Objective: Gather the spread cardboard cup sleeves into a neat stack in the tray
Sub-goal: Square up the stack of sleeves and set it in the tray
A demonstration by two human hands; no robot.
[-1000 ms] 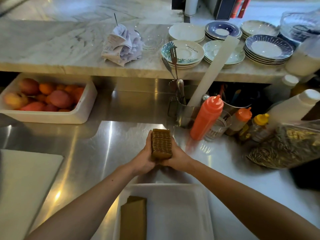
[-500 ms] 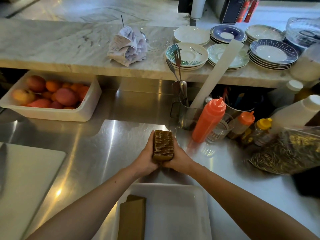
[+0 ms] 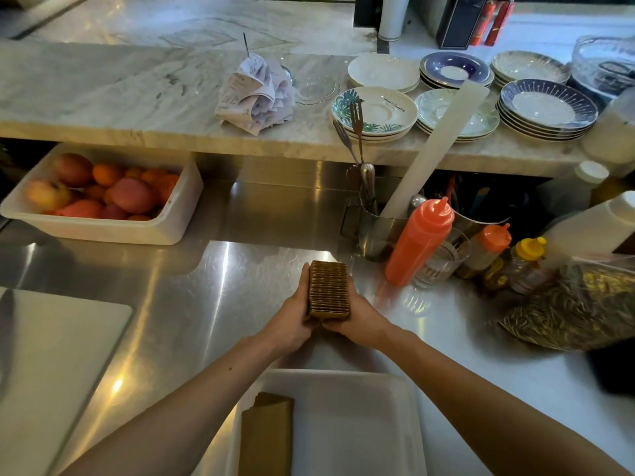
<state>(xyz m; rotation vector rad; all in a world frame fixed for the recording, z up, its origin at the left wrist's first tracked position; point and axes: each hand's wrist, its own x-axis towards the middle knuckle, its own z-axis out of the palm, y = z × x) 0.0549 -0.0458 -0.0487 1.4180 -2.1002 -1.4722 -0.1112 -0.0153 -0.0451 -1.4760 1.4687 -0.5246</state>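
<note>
A thick bundle of brown cardboard cup sleeves (image 3: pixel 329 290) stands on edge on the steel counter, just beyond the tray. My left hand (image 3: pixel 292 321) grips its left side and my right hand (image 3: pixel 360 319) grips its right side, squeezing the bundle between them. Closer to me sits the white tray (image 3: pixel 364 424), with a flat pile of brown sleeves (image 3: pixel 266 438) lying in its left part. My forearms cross above the tray's far corners.
An orange squeeze bottle (image 3: pixel 417 240), a glass, small bottles and a metal utensil cup (image 3: pixel 372 228) stand right of the bundle. A bag of seeds (image 3: pixel 577 304) lies far right. A fruit tub (image 3: pixel 99 197) sits back left, a white board (image 3: pixel 51 365) at left.
The bundle stays held between both hands in the same place on the counter; only the camera has shifted slightly.
</note>
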